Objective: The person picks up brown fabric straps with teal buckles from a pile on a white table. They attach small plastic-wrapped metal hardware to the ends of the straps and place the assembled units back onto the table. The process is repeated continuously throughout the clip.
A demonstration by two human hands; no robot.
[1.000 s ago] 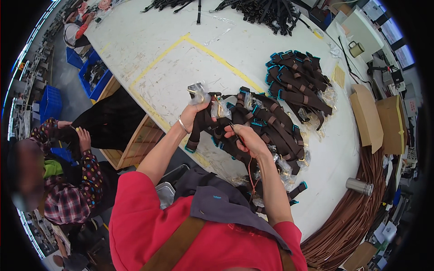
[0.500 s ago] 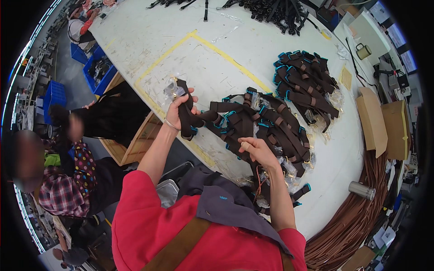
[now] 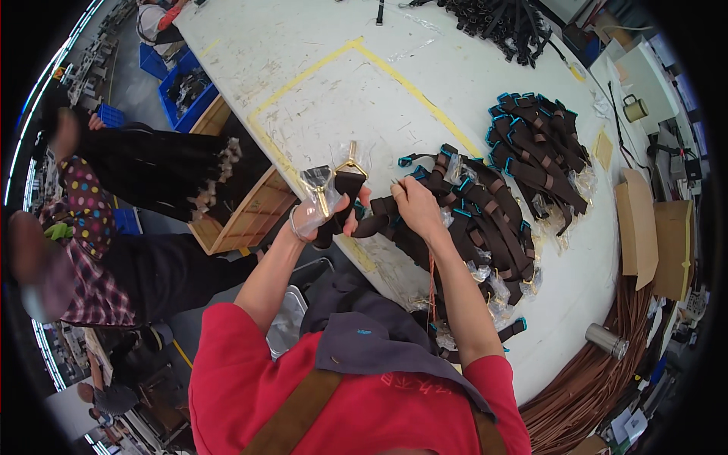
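Note:
My left hand [image 3: 331,214] is closed around a dark brown webbing strap [image 3: 349,184]. Gold-coloured metal hooks [image 3: 351,161] in clear plastic wrap stick up from its ends. Close on the right, my right hand [image 3: 413,203] has its fingers pinched together beside the strap's loop. A small tip shows at those fingers, but what they hold cannot be made out. A reddish cord [image 3: 432,284] hangs below the right forearm. Under and beyond that arm lies a heap of similar straps [image 3: 493,220], with blue-edged buckles and plastic-wrapped metal ends.
A second strap pile [image 3: 538,144] lies farther right on the white table [image 3: 303,114], marked with yellow tape. Black straps [image 3: 500,26] lie at the far edge. At right are a cardboard box [image 3: 635,220], a steel flask [image 3: 607,340] and brown cords [image 3: 561,402]. A co-worker handles black strips over a wooden bin [image 3: 243,216].
My left hand has turned the strap so two gold hooks now point up. My right hand has moved up and left, close to the left. The co-worker's black strips have swung rightward.

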